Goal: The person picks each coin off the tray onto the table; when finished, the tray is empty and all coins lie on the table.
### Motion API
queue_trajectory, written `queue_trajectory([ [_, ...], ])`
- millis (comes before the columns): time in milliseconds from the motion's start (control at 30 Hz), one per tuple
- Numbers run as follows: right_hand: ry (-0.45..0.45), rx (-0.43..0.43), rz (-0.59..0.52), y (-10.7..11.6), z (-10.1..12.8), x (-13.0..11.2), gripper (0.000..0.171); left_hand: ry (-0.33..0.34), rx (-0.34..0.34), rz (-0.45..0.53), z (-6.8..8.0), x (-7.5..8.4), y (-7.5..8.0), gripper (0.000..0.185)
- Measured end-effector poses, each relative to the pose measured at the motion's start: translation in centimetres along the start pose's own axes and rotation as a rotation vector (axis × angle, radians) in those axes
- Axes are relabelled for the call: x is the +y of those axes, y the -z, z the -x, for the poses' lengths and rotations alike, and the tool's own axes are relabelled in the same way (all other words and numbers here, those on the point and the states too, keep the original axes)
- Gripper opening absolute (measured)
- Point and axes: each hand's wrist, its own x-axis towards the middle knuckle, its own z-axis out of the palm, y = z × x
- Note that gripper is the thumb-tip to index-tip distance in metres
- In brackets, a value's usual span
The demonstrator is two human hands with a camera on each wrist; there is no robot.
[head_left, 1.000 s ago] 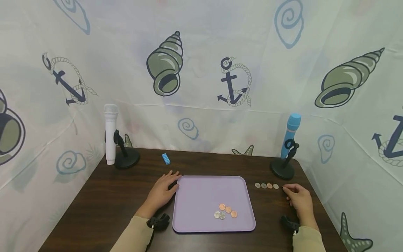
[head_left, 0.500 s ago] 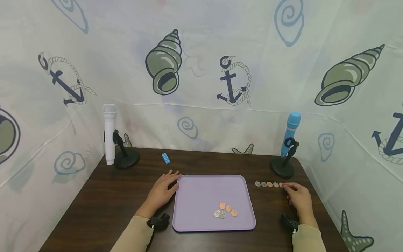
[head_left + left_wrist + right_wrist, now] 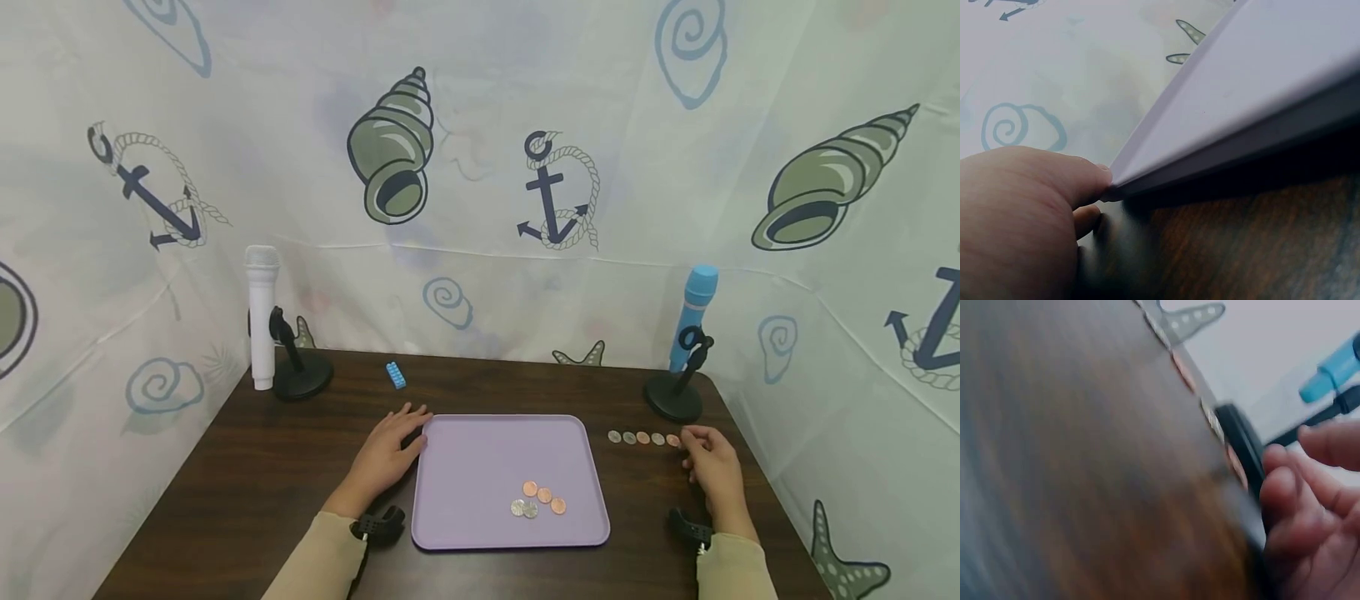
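Note:
My left hand (image 3: 385, 457) lies at the upper left corner of a lilac tray (image 3: 465, 533). Its fingers are spread, and in the left wrist view the thumb (image 3: 1088, 181) touches the tray's corner. Three copper coins (image 3: 544, 496) and two silver coins (image 3: 530, 509) lie in the tray. Right of it, a row of silver and copper coins (image 3: 629, 438) runs across the table. At the row's right end is a copper coin (image 3: 673, 441), right beside the fingertips of my right hand (image 3: 712, 462). Those fingers are loosely curled, with nothing visible between them in the right wrist view.
A white microphone (image 3: 262, 325) leans at a black stand (image 3: 302, 379) at the back left. A blue microphone (image 3: 692, 308) stands in another black stand (image 3: 672, 400), behind the right hand. A small blue toy brick (image 3: 395, 375) lies behind the tray. Printed cloth (image 3: 480, 167) surrounds the table.
My right hand set a copper coin at the right end of the row, let it go and drew slightly up and right. The left hand kept its place at the tray.

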Motion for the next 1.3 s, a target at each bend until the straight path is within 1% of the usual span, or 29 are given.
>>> queue_trajectory([
  [100, 0.008, 0.003, -0.01, -0.5, 0.3, -0.9, 0.041, -0.003, -0.003, 0.008, 0.1, 0.1, 0.0, 0.048],
  [233, 0.064, -0.005, 0.007, -1.2, 1.2, -2.9, 0.039, -0.015, -0.001, 0.005, 0.2, 0.1, -0.1, 0.048],
  [300, 0.124, 0.002, 0.039, -1.6, 1.6, -4.4, 0.039, -0.022, 0.012, 0.006, 0.2, 0.1, -0.1, 0.048],
  [400, 0.223, 0.014, 0.111, -2.4, 2.8, -6.6, 0.037, -0.027, 0.018, 0.007, 0.1, -0.1, -0.1, 0.047],
  [467, 0.291, -0.008, 0.18, -3.2, 4.0, -7.9, 0.035, -0.024, 0.012, 0.003, 0.0, -0.3, -0.1, 0.048],
  [567, 0.398, -0.096, 0.256, -5.0, 5.9, -9.6, 0.029, -0.012, -0.006, -0.004, 0.0, -0.5, -0.1, 0.048],
  [667, 0.531, -0.201, 0.334, -6.9, 7.9, -10.8, 0.022, -0.008, -0.019, -0.006, 0.0, -0.7, -0.1, 0.048],
  [733, 0.621, -0.277, 0.379, -7.9, 9.1, -11.5, 0.023, -0.011, -0.019, -0.007, 0.1, -0.8, -0.2, 0.048],
  [800, 0.699, -0.392, 0.418, -8.6, 10.3, -11.9, 0.028, -0.014, -0.016, -0.007, 0.1, -0.9, -0.2, 0.048],
  [867, 0.739, -0.521, 0.458, -9.1, 11.1, -12.2, 0.032, -0.014, -0.014, -0.007, 0.2, -0.8, -0.1, 0.048],
  [900, 0.75, -0.582, 0.485, -9.3, 11.5, -12.2, 0.033, -0.014, -0.014, -0.011, 0.2, -0.8, -0.1, 0.048],
  [967, 0.744, -0.687, 0.539, -9.7, 12.0, -12.2, 0.031, -0.016, -0.014, -0.011, 0.3, -0.8, -0.1, 0.048],
  [1033, 0.724, -0.742, 0.604, -10.1, 12.4, -12.0, 0.03, -0.016, -0.015, -0.013, 0.3, -0.8, -0.1, 0.048],
  [1133, 0.677, -0.786, 0.656, -10.6, 12.5, -11.6, 0.031, -0.015, -0.017, -0.016, 0.3, -0.9, -0.2, 0.048],
  [1233, 0.628, -0.795, 0.677, -10.9, 12.5, -11.2, 0.028, -0.016, -0.015, -0.019, 0.2, -0.9, -0.3, 0.048],
  [1300, 0.612, -0.794, 0.693, -11.1, 12.5, -11.0, 0.026, -0.013, -0.013, -0.014, 0.1, -1.0, -0.3, 0.048],
])
